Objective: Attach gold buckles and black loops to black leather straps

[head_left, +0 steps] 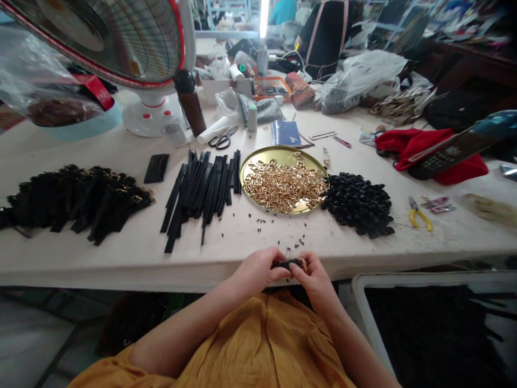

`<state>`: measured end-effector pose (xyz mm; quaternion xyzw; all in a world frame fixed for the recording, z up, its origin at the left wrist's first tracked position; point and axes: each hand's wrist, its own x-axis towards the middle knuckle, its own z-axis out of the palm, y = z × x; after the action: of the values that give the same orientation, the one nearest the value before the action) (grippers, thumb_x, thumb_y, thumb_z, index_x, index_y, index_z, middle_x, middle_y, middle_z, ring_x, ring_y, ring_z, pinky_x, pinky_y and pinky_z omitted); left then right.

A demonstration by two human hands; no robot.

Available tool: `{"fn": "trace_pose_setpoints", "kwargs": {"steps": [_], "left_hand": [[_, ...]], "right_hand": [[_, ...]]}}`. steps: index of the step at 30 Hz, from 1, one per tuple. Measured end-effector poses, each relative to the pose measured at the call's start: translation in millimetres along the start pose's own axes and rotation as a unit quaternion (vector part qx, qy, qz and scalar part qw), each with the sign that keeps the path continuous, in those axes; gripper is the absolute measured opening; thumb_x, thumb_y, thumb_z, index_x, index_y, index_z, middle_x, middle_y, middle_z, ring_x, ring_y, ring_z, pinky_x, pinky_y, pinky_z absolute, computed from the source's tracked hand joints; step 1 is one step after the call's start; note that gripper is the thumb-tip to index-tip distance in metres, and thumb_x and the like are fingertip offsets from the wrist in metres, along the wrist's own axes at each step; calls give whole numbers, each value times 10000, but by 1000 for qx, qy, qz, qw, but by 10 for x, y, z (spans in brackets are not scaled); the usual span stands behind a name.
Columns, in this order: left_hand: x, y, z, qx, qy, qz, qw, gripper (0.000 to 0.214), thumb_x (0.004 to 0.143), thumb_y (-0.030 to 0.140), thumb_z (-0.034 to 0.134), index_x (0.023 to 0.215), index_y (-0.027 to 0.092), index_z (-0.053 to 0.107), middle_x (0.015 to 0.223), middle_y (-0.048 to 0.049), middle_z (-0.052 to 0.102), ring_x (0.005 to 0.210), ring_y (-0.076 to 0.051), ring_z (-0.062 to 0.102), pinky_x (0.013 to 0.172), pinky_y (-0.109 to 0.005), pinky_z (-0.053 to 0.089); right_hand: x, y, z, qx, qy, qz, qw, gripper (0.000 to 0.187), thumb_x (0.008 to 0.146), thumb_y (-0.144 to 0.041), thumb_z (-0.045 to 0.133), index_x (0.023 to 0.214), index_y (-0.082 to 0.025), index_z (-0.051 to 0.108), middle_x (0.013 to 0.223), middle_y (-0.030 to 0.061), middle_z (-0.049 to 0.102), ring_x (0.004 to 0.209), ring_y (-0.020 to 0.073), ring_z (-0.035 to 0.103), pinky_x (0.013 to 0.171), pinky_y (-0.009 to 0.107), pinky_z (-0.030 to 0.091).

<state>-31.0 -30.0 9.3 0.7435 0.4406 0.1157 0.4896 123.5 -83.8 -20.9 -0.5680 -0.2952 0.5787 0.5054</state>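
Note:
At the table's front edge, a black strap [287, 263] is stretched between my two hands. My left hand [264, 265] is closed round one end of it. Fingers of my right hand [310, 271] pinch the other end, where a bit of gold-coloured metal shows; its exact shape is partly hidden. Beyond my hands stands a round gold tray [247, 200] heaped with gold buckles [283, 186]. Black loops [359, 203] are piled at its right. Left of it lie flat black straps [202, 188], and farther left a heap of black straps with buckles on them [81, 202].
A fan [149, 116] stands at the back left. Scissors [223, 139], a thread spool [252, 118] and a blue booklet [286, 133] lie behind the tray. Yellow-handled pliers [420, 215] and a red cloth [428, 145] are at right. A white bin [359, 281] holds black pieces.

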Motion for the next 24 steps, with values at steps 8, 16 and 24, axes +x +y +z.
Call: {"fn": "trace_pose_setpoints", "kwargs": {"steps": [8, 16, 24], "left_hand": [[71, -128, -56, -178, -119, -93, 972, 305, 711, 270, 519, 968, 127, 599, 763, -16, 653, 655, -127, 563, 582, -212, 402], [219, -89, 25, -49, -64, -64, 995, 243, 731, 296, 476, 823, 141, 638, 717, -14, 655, 630, -129, 550, 543, -208, 364], [263, 3, -62, 60, -5, -22, 998, 357, 755, 307, 516, 1087, 178, 542, 785, -27, 665, 713, -169, 591, 616, -245, 414]], "right_hand": [[68, 64, -84, -57, -19, 20, 998, 319, 686, -397, 656, 924, -206, 563, 597, -38, 555, 590, 125, 503, 588, 252, 383], [125, 20, -49, -87, -63, 4, 994, 287, 684, -415, 645, 877, -206, 610, 594, -23, 580, 587, 137, 522, 596, 277, 411], [416, 38, -170, -186, -36, -68, 980, 358, 681, -502, 600, 885, -209, 628, 794, 43, 656, 707, 197, 569, 665, 323, 450]]}}
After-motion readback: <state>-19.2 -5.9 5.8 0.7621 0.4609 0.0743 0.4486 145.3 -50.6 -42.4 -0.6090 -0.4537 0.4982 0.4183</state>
